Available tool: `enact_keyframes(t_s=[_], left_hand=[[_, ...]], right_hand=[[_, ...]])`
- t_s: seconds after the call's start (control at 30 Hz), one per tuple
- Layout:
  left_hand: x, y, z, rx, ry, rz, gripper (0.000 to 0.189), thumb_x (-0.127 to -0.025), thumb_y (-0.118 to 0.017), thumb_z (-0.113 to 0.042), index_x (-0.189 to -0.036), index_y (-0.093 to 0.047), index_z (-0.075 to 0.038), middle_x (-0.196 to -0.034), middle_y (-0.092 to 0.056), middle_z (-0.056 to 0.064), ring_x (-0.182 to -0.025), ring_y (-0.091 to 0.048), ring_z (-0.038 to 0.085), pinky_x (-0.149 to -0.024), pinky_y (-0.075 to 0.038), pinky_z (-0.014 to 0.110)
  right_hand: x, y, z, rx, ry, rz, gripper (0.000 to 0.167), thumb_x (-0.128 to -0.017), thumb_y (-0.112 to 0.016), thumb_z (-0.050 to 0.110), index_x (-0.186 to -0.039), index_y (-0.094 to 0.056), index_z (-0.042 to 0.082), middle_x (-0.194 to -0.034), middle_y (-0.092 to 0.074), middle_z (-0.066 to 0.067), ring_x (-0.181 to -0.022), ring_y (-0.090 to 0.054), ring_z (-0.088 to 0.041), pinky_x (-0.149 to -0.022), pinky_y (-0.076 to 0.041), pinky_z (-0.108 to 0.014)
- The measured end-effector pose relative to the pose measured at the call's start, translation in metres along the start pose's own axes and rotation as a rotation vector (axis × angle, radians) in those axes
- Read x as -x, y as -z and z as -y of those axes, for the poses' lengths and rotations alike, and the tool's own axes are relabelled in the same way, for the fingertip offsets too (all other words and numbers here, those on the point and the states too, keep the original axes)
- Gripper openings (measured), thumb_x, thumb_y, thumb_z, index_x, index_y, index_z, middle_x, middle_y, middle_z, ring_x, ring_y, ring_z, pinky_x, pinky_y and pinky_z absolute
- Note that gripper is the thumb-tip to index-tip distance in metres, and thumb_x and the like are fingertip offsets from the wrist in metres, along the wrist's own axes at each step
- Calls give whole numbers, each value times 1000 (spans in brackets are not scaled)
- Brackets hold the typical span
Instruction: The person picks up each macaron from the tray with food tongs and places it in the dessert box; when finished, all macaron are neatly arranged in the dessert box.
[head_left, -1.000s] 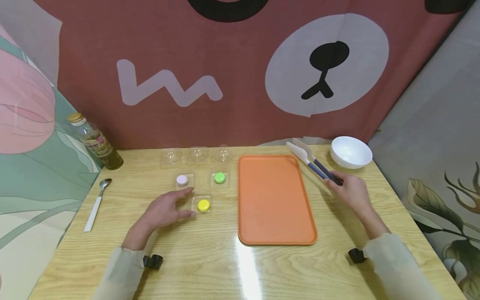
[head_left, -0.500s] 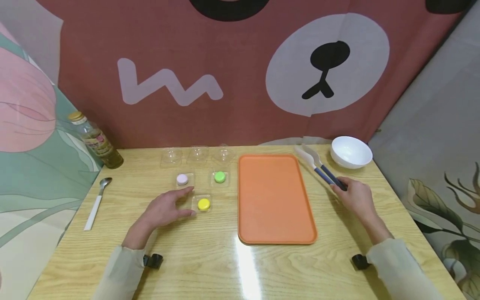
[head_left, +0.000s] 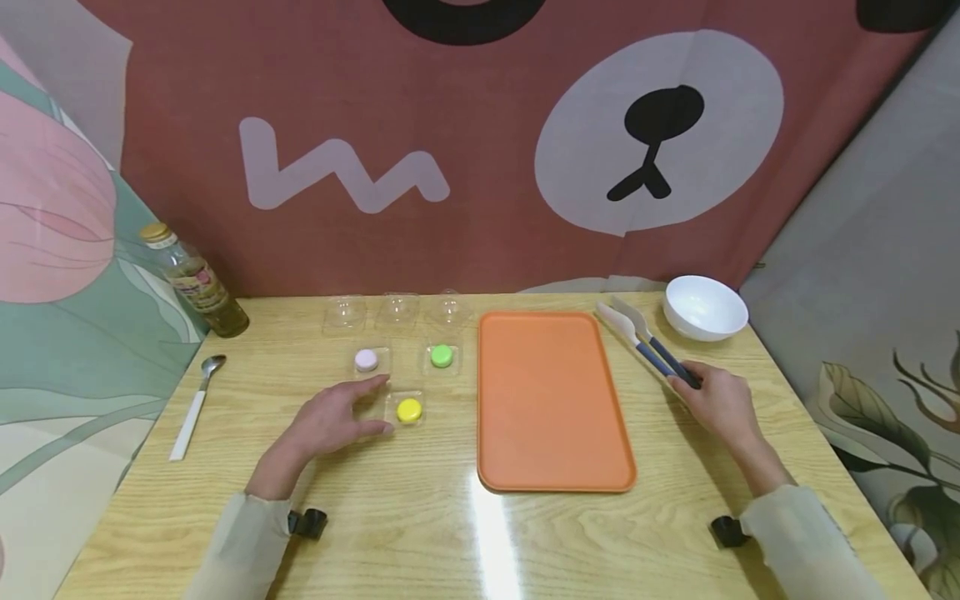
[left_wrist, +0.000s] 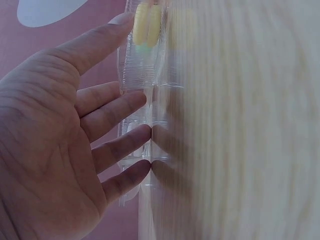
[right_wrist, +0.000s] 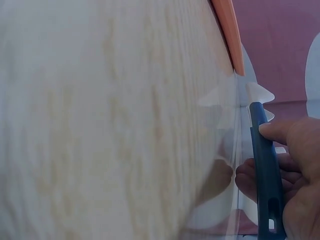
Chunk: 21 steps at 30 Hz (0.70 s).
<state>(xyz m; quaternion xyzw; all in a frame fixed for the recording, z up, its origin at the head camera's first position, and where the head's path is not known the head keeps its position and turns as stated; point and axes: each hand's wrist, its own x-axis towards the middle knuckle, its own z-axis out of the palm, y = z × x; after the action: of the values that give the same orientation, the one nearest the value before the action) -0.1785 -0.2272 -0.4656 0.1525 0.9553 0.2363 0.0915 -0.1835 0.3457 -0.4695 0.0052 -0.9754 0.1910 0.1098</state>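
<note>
My left hand (head_left: 328,421) lies with fingers spread and relaxed beside a yellow macaron (head_left: 408,411) in a clear plastic box. In the left wrist view, the thumb tip is close to that yellow macaron (left_wrist: 147,25), and the fingertips are low at the tabletop. A lilac macaron (head_left: 366,360) and a green macaron (head_left: 442,356) sit in clear boxes just beyond. My right hand (head_left: 720,404) holds the dark blue handles of a pair of tongs (head_left: 654,358), pale tips pointing away and apart. In the right wrist view, the thumb presses on the tongs' handle (right_wrist: 267,170).
An orange tray (head_left: 555,400) lies between the hands. Right of it at the back stands a white bowl (head_left: 705,308). Clear plastic lids (head_left: 397,310) line the table's back edge. A bottle (head_left: 198,283) and a white-handled spoon (head_left: 197,408) are at the left.
My right hand and the tongs have moved right and slightly nearer, away from the tray toward the bowl's side. The left hand has stayed in place.
</note>
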Motion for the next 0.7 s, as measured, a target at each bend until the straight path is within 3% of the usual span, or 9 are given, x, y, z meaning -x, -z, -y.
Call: enact_keyframes(t_s=[0.2, 0.7], left_hand=[[0, 0, 0, 3, 1, 1, 82, -83, -80, -51, -152, -49, -20, -146, -59, 12, -134, -55, 39, -102, -49, 60], [0, 1, -2, -3, 0, 6, 82, -83, -79, -52, -152, -49, -19, -146, -59, 13, -134, -55, 40, -102, -49, 60]], right_hand=[[0, 0, -1, 9, 3, 6, 33, -93, -72, 23, -113, -71, -3, -76, -71, -13, -66, -61, -30, -62, -48, -47], [-1, -4, -2, 35, 2, 8, 34, -91, -74, 21, -113, -71, -5, -82, -73, -20, -68, -64, -36, -65, -49, -56]])
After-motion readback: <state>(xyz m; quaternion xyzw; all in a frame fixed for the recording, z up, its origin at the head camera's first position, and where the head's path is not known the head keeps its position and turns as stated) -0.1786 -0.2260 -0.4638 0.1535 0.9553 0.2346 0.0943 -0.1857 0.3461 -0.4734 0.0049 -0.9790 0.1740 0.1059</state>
